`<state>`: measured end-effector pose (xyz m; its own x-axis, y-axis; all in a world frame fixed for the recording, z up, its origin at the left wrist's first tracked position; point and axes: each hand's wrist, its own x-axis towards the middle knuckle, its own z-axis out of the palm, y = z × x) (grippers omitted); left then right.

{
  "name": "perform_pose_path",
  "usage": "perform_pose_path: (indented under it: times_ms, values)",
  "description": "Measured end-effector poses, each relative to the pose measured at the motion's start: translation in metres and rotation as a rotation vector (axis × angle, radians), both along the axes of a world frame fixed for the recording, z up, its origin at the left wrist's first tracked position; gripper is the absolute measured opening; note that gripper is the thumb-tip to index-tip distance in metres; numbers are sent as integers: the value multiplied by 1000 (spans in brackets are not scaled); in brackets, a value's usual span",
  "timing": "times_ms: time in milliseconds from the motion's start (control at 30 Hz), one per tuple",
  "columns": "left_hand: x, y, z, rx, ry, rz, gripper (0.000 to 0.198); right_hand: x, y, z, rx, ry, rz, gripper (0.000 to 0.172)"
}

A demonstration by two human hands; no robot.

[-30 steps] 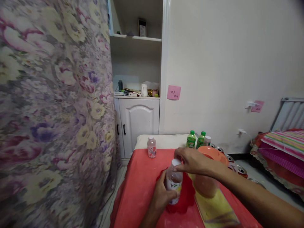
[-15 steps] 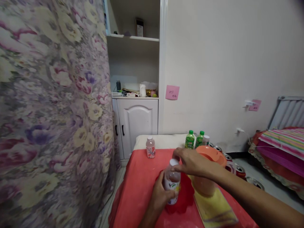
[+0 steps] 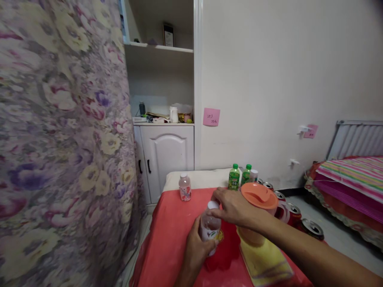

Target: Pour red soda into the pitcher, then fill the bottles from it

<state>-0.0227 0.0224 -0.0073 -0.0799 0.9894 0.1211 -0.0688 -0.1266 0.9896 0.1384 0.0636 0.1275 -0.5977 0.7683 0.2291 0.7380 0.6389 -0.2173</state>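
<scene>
My left hand (image 3: 196, 245) is wrapped round the body of a clear plastic bottle (image 3: 211, 223) with a fruit label, held nearly upright above a red scalloped plate (image 3: 227, 251). The fingers of my right hand (image 3: 230, 205) are closed on the bottle's white cap (image 3: 213, 205), which sits at the neck. Whether the cap is loose I cannot tell. Beyond my left hand, a similar small bottle (image 3: 184, 188) with a white cap and red-patterned label stands on the red tablecloth (image 3: 167, 231).
Right of the plate, a pitcher with an orange lid (image 3: 259, 195) stands on a folded yellow cloth (image 3: 263, 263). Several drink cans (image 3: 311, 229) line the table's right side. Two green-capped bottles (image 3: 234, 178) stand at the back. A floral curtain (image 3: 66, 139) hangs at the left.
The view has turned slightly right, so the scene sits further left. Both hands keep their hold on the bottle and its cap, with little other change.
</scene>
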Motion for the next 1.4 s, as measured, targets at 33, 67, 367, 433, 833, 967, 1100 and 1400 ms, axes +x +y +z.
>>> perform_pose_path:
  times_ms: [33, 67, 367, 433, 833, 967, 1100, 1400]
  values:
    - [0, 0, 1, 0, 0, -5, 71, 1, -1, 1, -3, 7, 12, 45]
    - [0, 0, 1, 0, -3, -14, 71, 2, -1, 1, -9, 20, 36, 48]
    - [1, 3, -6, 10, 33, -4, 73, 0, -6, 4, -34, 51, 62, 32]
    - [1, 4, -8, 20, 34, 7, 74, -3, -5, 1, -27, 58, 57, 33]
    - [1, 2, -6, 10, 66, 22, 72, 3, -2, 4, -54, 54, 105, 39]
    - [6, 0, -3, 5, 65, 35, 71, -1, -3, -1, -50, 50, 71, 32]
    - [9, -2, 3, -23, 84, 96, 71, -4, -4, -7, -47, 65, 39, 32]
    - [6, -5, 11, -7, 55, 58, 71, -5, 5, 3, -27, -1, 117, 45]
